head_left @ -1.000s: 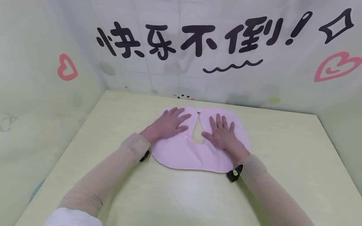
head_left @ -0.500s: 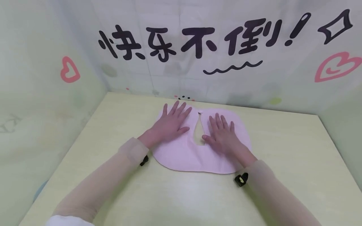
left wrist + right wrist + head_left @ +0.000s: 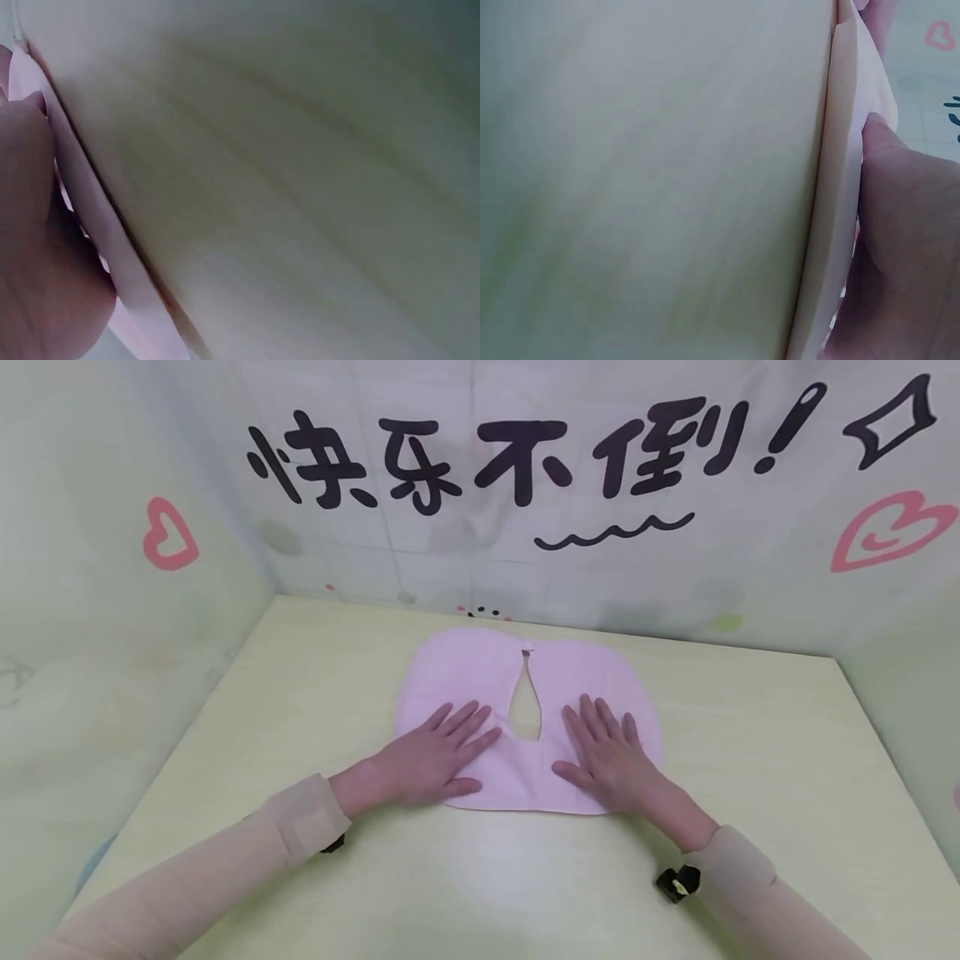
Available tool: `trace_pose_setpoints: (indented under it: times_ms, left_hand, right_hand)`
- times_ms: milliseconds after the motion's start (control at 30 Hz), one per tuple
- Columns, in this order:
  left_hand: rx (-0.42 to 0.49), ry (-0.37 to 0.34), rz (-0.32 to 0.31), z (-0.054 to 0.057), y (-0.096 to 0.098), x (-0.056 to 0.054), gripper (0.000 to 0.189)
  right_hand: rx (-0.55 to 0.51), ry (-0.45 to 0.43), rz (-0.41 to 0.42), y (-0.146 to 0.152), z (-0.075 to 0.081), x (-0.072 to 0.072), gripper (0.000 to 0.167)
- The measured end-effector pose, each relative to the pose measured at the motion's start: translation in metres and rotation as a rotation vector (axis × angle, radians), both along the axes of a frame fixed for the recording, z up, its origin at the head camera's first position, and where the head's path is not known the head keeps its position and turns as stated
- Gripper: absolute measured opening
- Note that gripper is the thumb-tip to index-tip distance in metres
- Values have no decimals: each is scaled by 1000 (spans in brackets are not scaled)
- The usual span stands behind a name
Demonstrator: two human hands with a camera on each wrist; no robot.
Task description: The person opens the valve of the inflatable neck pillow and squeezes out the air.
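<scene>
A soft pink fabric piece [image 3: 592, 668] with rounded lobes lies flat on the table in the head view. Down its middle runs a teardrop-shaped opening, narrow at the far end, through which the tabletop shows. My left hand [image 3: 435, 756] rests with spread fingers on its near left part. On the near right part lies my right hand [image 3: 618, 764], fingers straight and thumb pointing inward. Both wrist views show the fabric's thick near edge: beside the left palm [image 3: 45, 300] in one, beside the right palm [image 3: 922, 225] in the other.
The pale wooden tabletop [image 3: 480, 893] extends around the fabric. A printed curtain [image 3: 450, 560] with black lettering stands along the back edge, and similar sheets enclose both sides. Small black devices [image 3: 678, 883] sit at the wrists.
Both hands have slid back toward the near edge of the pink fabric, the left one farther. Its far left lobe is now uncovered and the fabric lies smoother there.
</scene>
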State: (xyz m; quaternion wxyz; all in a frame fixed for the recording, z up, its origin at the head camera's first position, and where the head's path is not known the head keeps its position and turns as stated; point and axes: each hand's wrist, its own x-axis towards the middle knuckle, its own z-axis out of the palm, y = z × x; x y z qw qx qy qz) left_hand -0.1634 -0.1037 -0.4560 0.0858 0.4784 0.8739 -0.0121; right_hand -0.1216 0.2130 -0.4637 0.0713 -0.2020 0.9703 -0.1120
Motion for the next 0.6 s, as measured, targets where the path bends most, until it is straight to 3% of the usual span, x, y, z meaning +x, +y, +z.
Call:
trace_pose_setpoints:
  times_ms: [333,600]
  left_hand:
    - [-101,-11,25,0,3,3,77]
    - [-95,-12,16,0,5,2,79]
  right_hand:
    - [93,76,26,-5,-7,1,84]
    - [130,89,35,-6,0,5,84]
